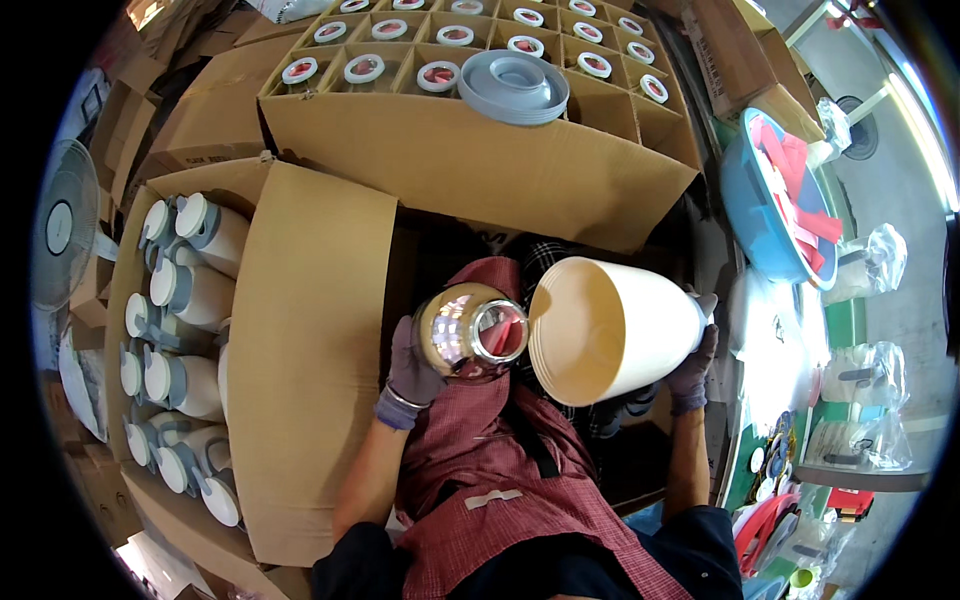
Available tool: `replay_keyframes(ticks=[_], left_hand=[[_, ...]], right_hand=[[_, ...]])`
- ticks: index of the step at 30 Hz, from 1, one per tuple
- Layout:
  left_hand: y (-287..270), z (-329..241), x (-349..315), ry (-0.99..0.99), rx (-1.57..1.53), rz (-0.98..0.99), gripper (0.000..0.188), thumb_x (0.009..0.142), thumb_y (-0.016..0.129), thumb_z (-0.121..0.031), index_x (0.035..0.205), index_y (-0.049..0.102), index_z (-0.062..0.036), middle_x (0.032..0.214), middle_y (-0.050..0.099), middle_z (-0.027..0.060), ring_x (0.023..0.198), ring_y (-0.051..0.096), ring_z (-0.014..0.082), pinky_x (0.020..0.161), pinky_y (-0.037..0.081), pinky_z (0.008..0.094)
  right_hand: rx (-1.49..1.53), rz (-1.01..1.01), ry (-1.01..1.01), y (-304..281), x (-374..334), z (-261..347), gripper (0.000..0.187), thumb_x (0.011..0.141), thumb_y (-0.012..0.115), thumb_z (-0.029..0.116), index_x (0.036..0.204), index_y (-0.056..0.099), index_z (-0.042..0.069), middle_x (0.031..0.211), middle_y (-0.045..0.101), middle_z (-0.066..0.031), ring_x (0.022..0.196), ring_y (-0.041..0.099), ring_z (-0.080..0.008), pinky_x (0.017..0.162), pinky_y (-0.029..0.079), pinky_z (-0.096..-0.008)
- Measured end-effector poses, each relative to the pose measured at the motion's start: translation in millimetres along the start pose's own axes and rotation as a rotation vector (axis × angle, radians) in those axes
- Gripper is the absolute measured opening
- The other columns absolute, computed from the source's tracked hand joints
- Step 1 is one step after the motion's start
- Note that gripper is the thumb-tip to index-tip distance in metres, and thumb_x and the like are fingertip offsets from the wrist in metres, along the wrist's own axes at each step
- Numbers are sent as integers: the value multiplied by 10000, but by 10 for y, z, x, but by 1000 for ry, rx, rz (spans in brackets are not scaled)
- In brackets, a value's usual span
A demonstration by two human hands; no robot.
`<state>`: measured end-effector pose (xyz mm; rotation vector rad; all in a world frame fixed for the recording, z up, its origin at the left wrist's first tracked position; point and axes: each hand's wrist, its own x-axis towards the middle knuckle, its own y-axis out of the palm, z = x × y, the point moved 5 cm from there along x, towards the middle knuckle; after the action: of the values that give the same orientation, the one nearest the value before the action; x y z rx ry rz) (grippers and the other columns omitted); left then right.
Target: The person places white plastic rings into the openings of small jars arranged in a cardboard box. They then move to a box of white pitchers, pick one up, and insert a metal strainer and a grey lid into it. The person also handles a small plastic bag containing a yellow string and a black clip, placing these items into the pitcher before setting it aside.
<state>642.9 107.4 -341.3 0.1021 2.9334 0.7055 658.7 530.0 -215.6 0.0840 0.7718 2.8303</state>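
Head view, left to right: a fan [60,235] stands at the far left, then an open box [135,260] of finished white-and-grey flasks [195,295], its wide flap [315,360] lying flat beside us.

Our left hand [415,365], gloved, has its fingers curled closed around a mirrored glass liner [470,328], held over our red apron [500,470] with its silvered mouth tipped to the right. Just beside it, nearly touching, our right hand [695,365] grips the narrow end of a cream shell [615,330], fingers wrapped shut on it, the wide open end facing the liner.

We judge the liner fragile: if its rim knocks the shell's edge, or the glove slips on the smooth glass, it could crack or drop into the dark gap at our knees. The shell, held only at its far end, could sag and spoil the line-up.

Ahead of us sits a large divided carton [480,150] with more liners in its cells and a stack of grey rings [513,85] on top. To the right we see a blue basin [765,215] of red pieces, a green bench [845,320] with clear bags [875,260], and grey floor beyond. Cardboard crowds the room.
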Motion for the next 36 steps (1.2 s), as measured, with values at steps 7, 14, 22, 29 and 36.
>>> replay_keyframes(ticks=[7, 14, 22, 29, 36], left_hand=[[246, -395, -178, -327, -292, 287, 728, 967, 380, -606, 1419, 433, -39, 1448, 476, 139, 1318, 467, 314, 1128, 376, 442], [879, -1154, -272, -303, 484, 604, 890, 807, 751, -414, 1498, 328, -45, 1268, 610, 127, 1169, 577, 214, 1036, 433, 337], [1784, -1780, 28, -160, 921, 1252, 807, 745, 818, -468, 1375, 501, -78, 1258, 635, 141, 1128, 618, 281, 985, 491, 358], [2111, -1550, 91, 728, 884, 1426, 535, 891, 670, -421, 1357, 552, -187, 1328, 605, 2, 1187, 581, 165, 1011, 479, 331], [2017, -1207, 4, 367, 1251, 1608, 520, 913, 623, -425, 1382, 538, -217, 1407, 544, -22, 1266, 522, 148, 1080, 425, 326]], right_hand=[[209, -35, 85, -150, 94, 28, 750, 899, 543, 601, 1409, 423, 64, 1347, 538, -154, 1213, 545, -265, 1030, 486, -386], [145, 145, -15, -261, 513, 133, 729, 951, 481, 578, 1418, 426, 21, 1369, 533, -157, 1215, 540, -259, 1006, 493, -379], [-443, 322, -13, 1042, 877, 702, 1015, 757, 664, 673, 1421, 376, -38, 1294, 564, -221, 1184, 581, -304, 1057, 447, -414], [-310, 312, 101, 1190, 1010, 687, 932, 786, 687, 573, 1422, 386, -39, 1286, 575, -221, 1170, 591, -311, 1045, 456, -410], [-319, 240, 119, 1128, 957, 582, 776, 835, 652, 515, 1353, 486, -39, 1198, 629, -196, 1089, 628, -285, 1003, 479, -395]])
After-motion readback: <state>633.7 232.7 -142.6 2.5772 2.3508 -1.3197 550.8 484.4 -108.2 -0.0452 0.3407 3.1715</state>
